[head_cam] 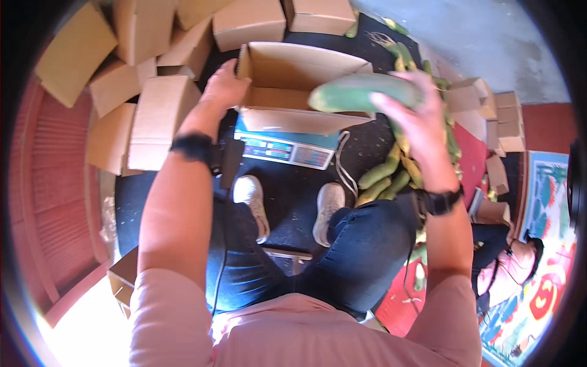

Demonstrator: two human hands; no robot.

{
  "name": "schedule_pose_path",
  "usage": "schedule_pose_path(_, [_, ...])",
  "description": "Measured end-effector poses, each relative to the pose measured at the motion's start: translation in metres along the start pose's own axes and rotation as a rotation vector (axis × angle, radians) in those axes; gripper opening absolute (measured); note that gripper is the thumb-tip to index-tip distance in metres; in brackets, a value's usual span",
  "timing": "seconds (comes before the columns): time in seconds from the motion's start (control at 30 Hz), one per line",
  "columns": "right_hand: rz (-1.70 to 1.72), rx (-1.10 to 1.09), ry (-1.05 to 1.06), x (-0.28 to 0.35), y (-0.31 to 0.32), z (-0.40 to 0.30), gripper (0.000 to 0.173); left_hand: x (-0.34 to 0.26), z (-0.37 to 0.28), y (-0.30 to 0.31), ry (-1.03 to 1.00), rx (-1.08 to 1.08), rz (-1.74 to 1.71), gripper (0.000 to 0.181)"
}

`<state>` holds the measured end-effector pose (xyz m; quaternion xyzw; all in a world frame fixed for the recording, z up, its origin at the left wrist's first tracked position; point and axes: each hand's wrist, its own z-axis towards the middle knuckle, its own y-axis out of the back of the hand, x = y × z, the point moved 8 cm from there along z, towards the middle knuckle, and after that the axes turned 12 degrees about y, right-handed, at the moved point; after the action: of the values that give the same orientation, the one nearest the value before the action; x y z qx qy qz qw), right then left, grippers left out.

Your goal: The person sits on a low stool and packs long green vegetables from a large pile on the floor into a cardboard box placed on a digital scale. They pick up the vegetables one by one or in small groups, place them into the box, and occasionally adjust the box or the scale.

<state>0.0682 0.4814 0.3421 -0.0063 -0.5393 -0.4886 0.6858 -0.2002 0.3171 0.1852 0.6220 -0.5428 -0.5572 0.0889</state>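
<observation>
My right hand (415, 110) is closed around one end of a large green cucumber-like vegetable (357, 91), blurred by motion. The vegetable overlaps the right side of an open cardboard box (293, 117) in my view; its height above the rim I cannot tell. My left hand (225, 85) grips the box's left wall at the upper edge. Bare cardboard shows in the visible part of the box's inside. Under the box is a blue digital weighing scale (286, 149), its display panel facing me.
Several cardboard boxes (160, 119) are piled at the left and back. To the right lies a heap of green and yellowing vegetables (383, 172). A white cable (341, 153) runs beside the scale. Another person (506, 270) sits at the far right, near smaller boxes (509, 119).
</observation>
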Motion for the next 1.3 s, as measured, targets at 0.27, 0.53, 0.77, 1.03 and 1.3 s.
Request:
schedule_pose_path(0.27, [-0.18,0.439,-0.292,-0.096,-0.125,0.035,0.058,-0.004,0.009,-0.003,-0.113,0.082,-0.047,0.05])
schedule_pose_path(0.53, [0.189,0.324,-0.667,-0.15,-0.161,0.05,0.055,-0.018,-0.001,-0.005,0.046,0.18,-0.051,0.046])
schedule_pose_path(0.77, [0.413,0.128,-0.688,-0.143,-0.132,0.037,0.044,-0.005,0.02,-0.011,-0.008,0.237,-0.041,0.042])
schedule_pose_path(1.03, [0.07,0.795,-0.523,-0.154,-0.162,0.001,0.076,0.001,0.039,-0.015,0.032,0.188,0.011,0.04])
schedule_pose_path(1.3, [-0.44,1.475,-0.021,-0.127,-0.162,-0.002,0.047,-0.018,0.019,-0.016,-0.031,0.148,0.097,0.034])
